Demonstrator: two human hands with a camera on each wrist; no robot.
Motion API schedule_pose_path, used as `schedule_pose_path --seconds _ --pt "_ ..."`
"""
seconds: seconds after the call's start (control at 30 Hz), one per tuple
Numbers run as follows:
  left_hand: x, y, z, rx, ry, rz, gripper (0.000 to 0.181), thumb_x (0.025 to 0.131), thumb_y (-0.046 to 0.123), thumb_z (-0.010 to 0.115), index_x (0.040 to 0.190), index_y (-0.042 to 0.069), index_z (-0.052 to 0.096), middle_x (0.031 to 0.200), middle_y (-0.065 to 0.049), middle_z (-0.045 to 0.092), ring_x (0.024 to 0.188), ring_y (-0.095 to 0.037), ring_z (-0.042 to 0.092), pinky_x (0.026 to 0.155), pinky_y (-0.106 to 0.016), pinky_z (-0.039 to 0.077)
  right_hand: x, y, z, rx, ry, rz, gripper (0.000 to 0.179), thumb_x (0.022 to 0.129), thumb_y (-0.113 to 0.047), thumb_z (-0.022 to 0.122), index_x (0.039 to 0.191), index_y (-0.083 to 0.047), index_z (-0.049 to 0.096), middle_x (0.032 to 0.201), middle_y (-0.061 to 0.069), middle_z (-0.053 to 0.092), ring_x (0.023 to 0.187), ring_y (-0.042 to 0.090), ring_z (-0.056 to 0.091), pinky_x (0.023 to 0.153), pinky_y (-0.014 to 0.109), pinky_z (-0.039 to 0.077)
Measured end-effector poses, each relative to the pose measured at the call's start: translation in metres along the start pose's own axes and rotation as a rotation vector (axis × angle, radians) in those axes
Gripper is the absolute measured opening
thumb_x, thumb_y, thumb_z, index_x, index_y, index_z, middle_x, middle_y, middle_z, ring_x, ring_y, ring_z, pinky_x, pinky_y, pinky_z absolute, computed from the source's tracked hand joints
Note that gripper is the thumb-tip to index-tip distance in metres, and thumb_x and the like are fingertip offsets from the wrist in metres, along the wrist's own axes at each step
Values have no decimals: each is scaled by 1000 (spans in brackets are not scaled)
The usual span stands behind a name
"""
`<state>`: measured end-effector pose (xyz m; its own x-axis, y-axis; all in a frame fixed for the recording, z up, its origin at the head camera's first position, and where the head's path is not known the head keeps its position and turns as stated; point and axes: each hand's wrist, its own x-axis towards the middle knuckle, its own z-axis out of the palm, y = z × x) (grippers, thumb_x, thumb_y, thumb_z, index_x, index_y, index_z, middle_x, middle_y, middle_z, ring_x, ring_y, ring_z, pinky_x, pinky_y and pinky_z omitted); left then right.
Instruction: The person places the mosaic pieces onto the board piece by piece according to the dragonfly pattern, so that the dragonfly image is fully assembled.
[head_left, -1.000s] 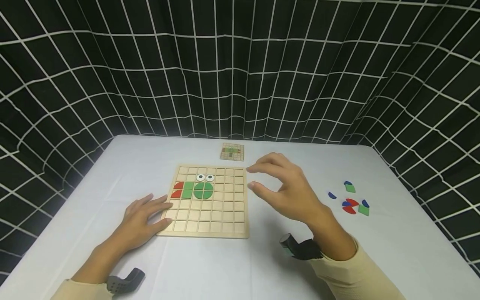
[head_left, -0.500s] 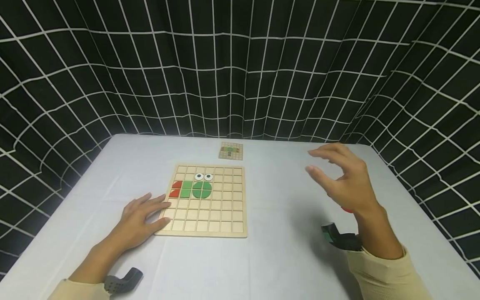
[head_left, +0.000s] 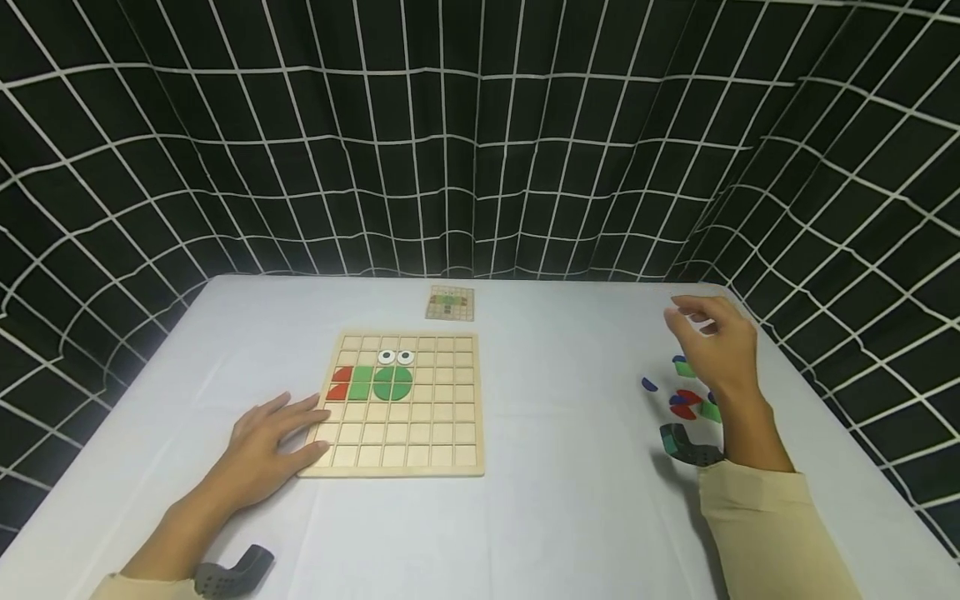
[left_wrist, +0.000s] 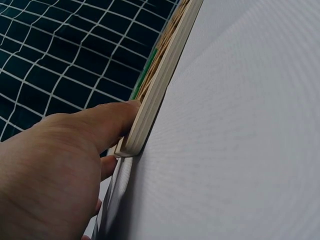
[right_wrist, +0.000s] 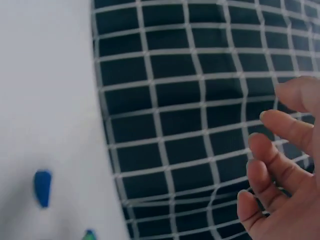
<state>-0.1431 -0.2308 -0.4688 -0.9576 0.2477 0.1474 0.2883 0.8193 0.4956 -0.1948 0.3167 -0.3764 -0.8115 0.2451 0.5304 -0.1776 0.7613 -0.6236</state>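
A wooden grid board [head_left: 420, 433] lies left of centre on the white table. My left hand [head_left: 258, 454] rests on its left edge, fingers spread; in the left wrist view the thumb [left_wrist: 117, 120] touches the board's rim. On the board sit red pieces [head_left: 339, 390], light green squares [head_left: 360, 383], a darker green circle of quarter pieces [head_left: 392, 383] and two eye discs [head_left: 386, 357]. Over at the right, my right hand [head_left: 722, 346] hovers above loose pieces, its fingers loosely bent and holding nothing. Its palm and fingers [right_wrist: 277, 170] show in the right wrist view.
Loose red pieces [head_left: 683, 412], a blue half-disc [head_left: 649, 384] and a green square [head_left: 684, 368] lie at the right, some partly hidden by my right hand. A small pattern card [head_left: 450, 303] lies behind the board. A black grid curtain [head_left: 480, 167] surrounds the table.
My right hand has moved from beside the board's right edge to above the loose pieces, its fingers drawing closer together. The left hand stays on the board; the head view shifts slightly.
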Motion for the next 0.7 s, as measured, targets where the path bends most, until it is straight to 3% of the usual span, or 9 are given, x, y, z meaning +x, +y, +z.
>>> schedule_pose_path --seconds 0.23,0.43,0.7 --pt "-2 0 1 -10 -5 1 49 86 46 67 125 18 62 144 -13 48 137 -45 27 109 -67 10 2 39 3 -68 -107 209 46 95 -38 53 127 -7 60 119 19 60 112 33 49 80 39 40" --pt "-3 2 1 -9 -14 -18 51 86 48 67 126 18 62 145 -13 47 138 -44 26 111 -66 7 -5 69 7 -99 -213 361 53 98 -43 46 137 -7 51 127 24 55 119 42 47 91 55 42" --pt "-1 1 1 -8 1 16 47 87 44 67 126 18 62 144 -14 48 137 -45 27 111 -66 6 -7 89 13 -138 -313 404 44 98 -24 45 135 -2 50 129 29 54 120 47 47 96 61 41"
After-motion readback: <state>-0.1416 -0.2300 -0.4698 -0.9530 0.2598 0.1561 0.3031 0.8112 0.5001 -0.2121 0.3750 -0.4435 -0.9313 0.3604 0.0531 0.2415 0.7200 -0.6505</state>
